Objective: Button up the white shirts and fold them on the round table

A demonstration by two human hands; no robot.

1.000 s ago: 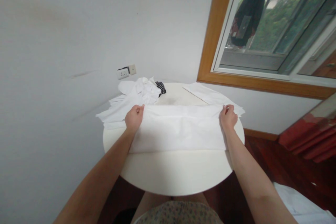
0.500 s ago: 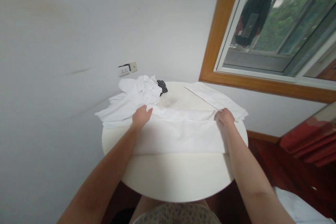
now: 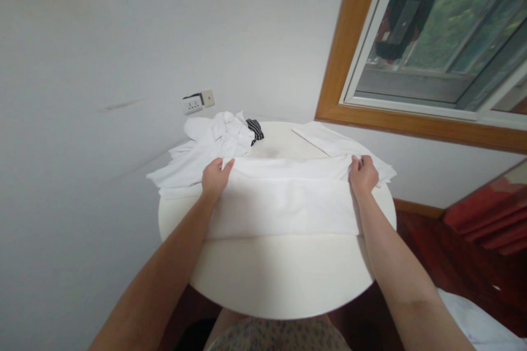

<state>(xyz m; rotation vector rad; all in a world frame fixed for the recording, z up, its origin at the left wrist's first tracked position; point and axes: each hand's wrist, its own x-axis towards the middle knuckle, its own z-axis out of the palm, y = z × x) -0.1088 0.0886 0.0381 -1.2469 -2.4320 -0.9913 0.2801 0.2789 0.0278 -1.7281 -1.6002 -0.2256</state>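
A white cloth garment (image 3: 284, 205), folded into a wide strip, lies across the round white table (image 3: 284, 279). My left hand (image 3: 216, 178) grips its far left corner, thumb and fingers closed on the fabric. At the far right corner my right hand (image 3: 364, 174) pinches the same cloth, and the far edge is stretched fairly straight between the two. What kind of garment it is I cannot tell. Beyond my left hand sits a crumpled heap of white clothes (image 3: 214, 140). Behind my right hand lies another flat white folded cloth (image 3: 329, 140).
A black-and-white striped cloth (image 3: 255, 130) lies beside the heap. The wall with a socket (image 3: 192, 105) stands behind the table. To the right are a wood-framed window (image 3: 329, 93), a red curtain (image 3: 489, 214), and white fabric (image 3: 477, 318) low down near the floor.
Both hands have moved slightly apart and away from me, holding the cloth's corners. Its far edge, sagging and creased before, is now tauter. The view has shifted a little.
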